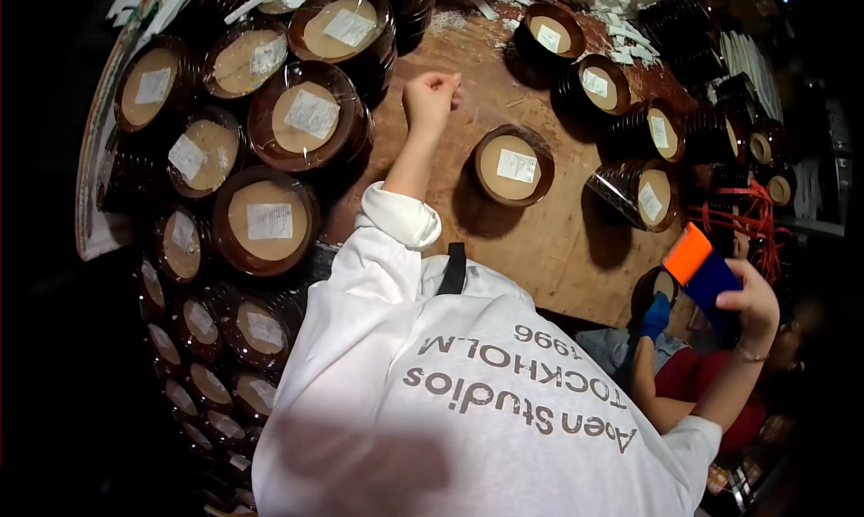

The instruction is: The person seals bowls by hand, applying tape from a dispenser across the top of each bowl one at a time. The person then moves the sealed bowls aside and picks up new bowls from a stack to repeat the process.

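My left grip (pixel 430 101) hangs over the surface (pixel 558 265) with its fingers curled together; they hide whether anything is pinched inside. My right grip (pixel 754 296) is clamped on a blue-and-orange object (pixel 704 277), which sits at the lower right, out past the edge of the surface, its far end covered by my fingers.

I have only the head view. Its corners fall to black, and the lower-left stacks (pixel 211 382) fade into shadow. A co-worker is partly hidden behind my right arm; their blue glove (pixel 656 317) covers part of a dark bowl (pixel 642 292).

Mid-surface, a brown bowl (pixel 546 161) holds a tan disc (pixel 491 166) with a white label (pixel 517 165), its print too small to read. Left of my left grip, larger bowls (pixel 349 112) carry labelled discs under shiny clear wrap. Wrapped stacks (pixel 621 193) lean along the right side.
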Demonstrator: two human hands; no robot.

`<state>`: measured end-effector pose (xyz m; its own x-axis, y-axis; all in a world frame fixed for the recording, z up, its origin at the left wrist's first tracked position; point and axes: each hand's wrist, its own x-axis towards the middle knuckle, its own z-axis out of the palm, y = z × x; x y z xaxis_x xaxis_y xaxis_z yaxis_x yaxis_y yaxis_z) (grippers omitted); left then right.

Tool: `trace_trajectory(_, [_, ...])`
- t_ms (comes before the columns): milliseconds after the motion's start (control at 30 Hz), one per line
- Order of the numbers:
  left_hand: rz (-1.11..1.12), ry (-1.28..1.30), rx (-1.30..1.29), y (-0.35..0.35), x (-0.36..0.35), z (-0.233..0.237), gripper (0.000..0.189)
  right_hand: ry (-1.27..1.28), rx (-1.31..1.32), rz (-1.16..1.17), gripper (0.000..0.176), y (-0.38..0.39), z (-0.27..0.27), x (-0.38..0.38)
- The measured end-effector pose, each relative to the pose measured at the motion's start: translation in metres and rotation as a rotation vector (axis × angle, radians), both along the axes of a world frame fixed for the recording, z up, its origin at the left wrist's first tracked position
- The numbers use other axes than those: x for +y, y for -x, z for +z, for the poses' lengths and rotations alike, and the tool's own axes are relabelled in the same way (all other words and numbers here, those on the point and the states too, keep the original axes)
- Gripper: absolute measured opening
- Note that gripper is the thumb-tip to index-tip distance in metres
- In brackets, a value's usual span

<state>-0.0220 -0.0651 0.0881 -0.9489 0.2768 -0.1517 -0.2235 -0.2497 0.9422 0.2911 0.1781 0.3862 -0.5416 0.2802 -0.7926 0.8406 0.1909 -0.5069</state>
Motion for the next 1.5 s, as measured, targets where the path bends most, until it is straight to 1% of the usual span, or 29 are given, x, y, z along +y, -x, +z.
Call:
trace_trajectory(33, [0.002, -0.016, -0.031, -0.003, -0.002, -0.019, 0.014, -0.036, -0.054, 0.039, 0.063, 0.022, 0.004, -0.002])
trace_trajectory(100, [0.052, -0.049, -0.101, -0.011, -0.01, -0.054, 0.014, -0.035, -0.098, 0.113, 0.059, 0.053, 0.004, 0.009])
trace_trajectory(167, [0.097, -0.076, -0.168, -0.019, -0.017, -0.09, 0.015, -0.109, -0.214, 0.167, 0.062, 0.103, 0.013, -0.011])
trace_trajectory(200, [0.108, -0.04, -0.238, -0.025, -0.02, -0.111, 0.015, -0.17, -0.2, 0.256, 0.067, 0.117, 0.006, -0.004])
trace_trajectory(233, [0.122, -0.007, -0.308, -0.03, -0.022, -0.122, 0.015, -0.256, -0.229, 0.177, 0.074, 0.136, 0.01, -0.023])
trace_trajectory(267, [0.144, -0.018, -0.318, -0.034, -0.024, -0.134, 0.015, -0.302, -0.259, 0.236, 0.077, 0.153, 0.006, -0.025])
trace_trajectory(333, [0.273, 0.037, -0.485, -0.044, -0.03, -0.147, 0.014, -0.411, -0.278, 0.407, 0.08, 0.181, 0.0, -0.022])
trace_trajectory(367, [0.304, 0.026, -0.503, -0.05, -0.029, -0.152, 0.014, -0.418, -0.288, 0.442, 0.08, 0.192, 0.002, -0.023])
trace_trajectory(433, [0.284, 0.291, -0.426, -0.057, -0.021, -0.168, 0.012, -0.374, -0.249, 0.516, 0.077, 0.211, 0.004, -0.027])
trace_trajectory(467, [0.289, 0.264, -0.386, -0.06, -0.014, -0.189, 0.016, -0.269, -0.315, 0.543, 0.081, 0.222, 0.005, -0.025])
trace_trajectory(500, [0.295, 0.267, -0.398, -0.061, -0.017, -0.188, 0.016, -0.265, -0.325, 0.552, 0.081, 0.227, 0.005, -0.029])
trace_trajectory(567, [0.222, -0.13, -0.62, -0.052, -0.02, -0.171, 0.021, -0.44, -0.229, 0.475, 0.084, 0.232, 0.007, -0.033])
trace_trajectory(600, [0.212, -0.274, -0.745, -0.049, -0.023, -0.152, 0.021, -0.456, -0.237, 0.504, 0.083, 0.235, 0.007, -0.031])
trace_trajectory(633, [0.208, -0.276, -0.752, -0.045, -0.026, -0.14, 0.021, -0.458, -0.245, 0.501, 0.083, 0.236, 0.007, -0.028])
trace_trajectory(667, [0.147, -0.34, -0.782, -0.042, -0.032, -0.132, 0.021, -0.472, -0.252, 0.501, 0.083, 0.237, 0.008, -0.025])
trace_trajectory(700, [0.087, -0.403, -0.807, -0.039, -0.037, -0.13, 0.02, -0.486, -0.255, 0.501, 0.082, 0.239, 0.008, -0.022])
trace_trajectory(733, [0.033, -0.393, -0.769, -0.04, -0.039, -0.132, 0.015, -0.485, -0.256, 0.502, 0.082, 0.239, 0.008, -0.02])
trace_trajectory(767, [0.035, -0.393, -0.77, -0.038, -0.039, -0.132, 0.015, -0.478, -0.271, 0.499, 0.082, 0.239, 0.007, -0.018])
trace_trajectory(933, [-0.059, -0.221, -0.684, -0.036, -0.029, -0.14, 0.014, -0.474, -0.276, 0.498, 0.079, 0.223, 0.001, -0.007])
trace_trajectory(967, [-0.061, -0.22, -0.687, -0.035, -0.024, -0.141, 0.014, -0.473, -0.279, 0.496, 0.079, 0.219, 0.001, -0.006])
trace_trajectory(1033, [-0.032, -0.071, -0.563, -0.037, -0.009, -0.151, 0.015, -0.488, -0.263, 0.483, 0.078, 0.211, 0.001, -0.005])
trace_trajectory(1067, [-0.032, -0.072, -0.565, -0.038, -0.003, -0.156, 0.015, -0.447, -0.275, 0.454, 0.078, 0.208, 0.0, -0.009])
trace_trajectory(1133, [-0.02, 0.181, -0.425, -0.042, 0.011, -0.169, 0.014, -0.45, -0.301, 0.474, 0.079, 0.204, -0.001, -0.012])
trace_trajectory(1167, [-0.019, 0.18, -0.427, -0.046, 0.017, -0.175, 0.014, -0.452, -0.326, 0.495, 0.079, 0.202, -0.001, -0.012])
trace_trajectory(1233, [0.059, 0.397, -0.249, -0.052, 0.023, -0.176, 0.014, -0.402, -0.33, 0.481, 0.079, 0.196, -0.002, -0.01])
trace_trajectory(1300, [0.038, 0.408, -0.243, -0.063, 0.025, -0.168, 0.013, -0.413, -0.302, 0.463, 0.079, 0.192, -0.003, -0.012])
trace_trajectory(1367, [-0.013, 0.543, -0.169, -0.074, 0.027, -0.149, 0.013, -0.394, -0.305, 0.45, 0.078, 0.19, -0.005, -0.013])
trace_trajectory(1433, [-0.003, 0.544, -0.144, -0.079, 0.031, -0.15, 0.013, -0.356, -0.297, 0.404, 0.081, 0.187, -0.007, -0.014])
trace_trajectory(1500, [-0.058, 0.517, -0.16, -0.078, 0.031, -0.154, 0.015, -0.314, -0.299, 0.401, 0.08, 0.184, -0.009, -0.013])
